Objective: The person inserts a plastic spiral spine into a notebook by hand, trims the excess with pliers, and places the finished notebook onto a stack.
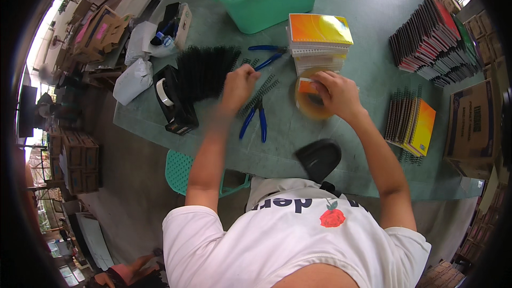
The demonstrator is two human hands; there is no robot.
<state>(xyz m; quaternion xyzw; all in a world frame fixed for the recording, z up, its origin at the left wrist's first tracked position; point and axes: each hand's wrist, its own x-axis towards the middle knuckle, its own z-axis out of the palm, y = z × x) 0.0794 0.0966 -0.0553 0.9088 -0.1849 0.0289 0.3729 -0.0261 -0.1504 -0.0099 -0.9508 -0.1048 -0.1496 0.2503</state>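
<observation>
My left hand (240, 86) hovers over the table between a mass of black spiral binding coils (207, 69) and a few loose coils (260, 95). Its fingers are closed; whatever they pinch is hidden. My right hand (338, 95) has its fingers curled onto a roll of amber tape (309, 108), beside a stack of orange-yellow notebooks (321, 29). An orange patch shows at the roll's upper part. Blue-handled pliers (253, 124) lie just below the loose coils. A second blue-handled pair (268, 56) rests against the notebook stack.
A green tub (269, 2) with plastic bags stands at the far side. Left are a black tape dispenser (173, 101) and white bags (134, 77). Spiral-bound books (426, 40), coil-bound yellow notebooks (418, 125) and a carton (470, 128) occupy the right. A black object (320, 157) sits at the near edge.
</observation>
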